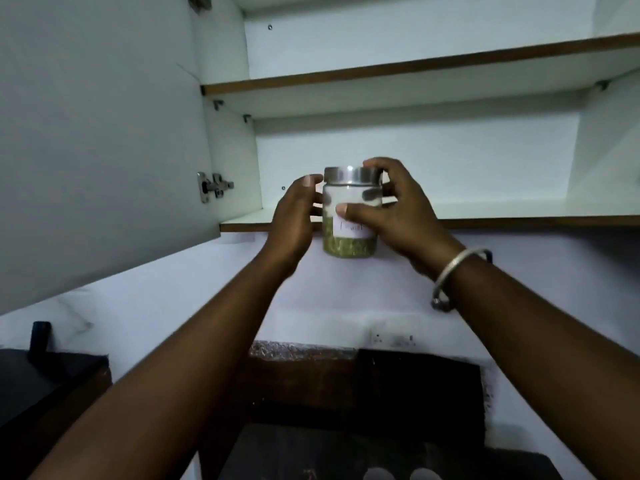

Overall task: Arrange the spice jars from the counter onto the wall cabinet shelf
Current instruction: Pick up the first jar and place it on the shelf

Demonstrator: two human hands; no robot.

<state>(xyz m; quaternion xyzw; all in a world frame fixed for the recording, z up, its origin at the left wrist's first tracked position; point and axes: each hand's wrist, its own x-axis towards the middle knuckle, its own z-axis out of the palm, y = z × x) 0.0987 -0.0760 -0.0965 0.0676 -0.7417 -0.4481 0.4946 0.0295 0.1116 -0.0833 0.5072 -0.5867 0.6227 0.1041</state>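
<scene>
A clear glass spice jar (349,245) with a steel lid, a white label and greenish seeds in its lower half is held up in front of the wall cabinet. My right hand (398,216) wraps it from the right, thumb across the glass and fingers over the lid. My left hand (294,220) touches its left side, thumb up near the lid. The jar's base hangs just below the front edge of the bottom shelf (519,221). That shelf shows no jars on it.
The open cabinet door (97,133) stands at the left with its hinge (213,187). A second shelf (415,69) runs above. Below are a white wall with a socket (394,339) and a dark counter (346,410) with dark objects at the left.
</scene>
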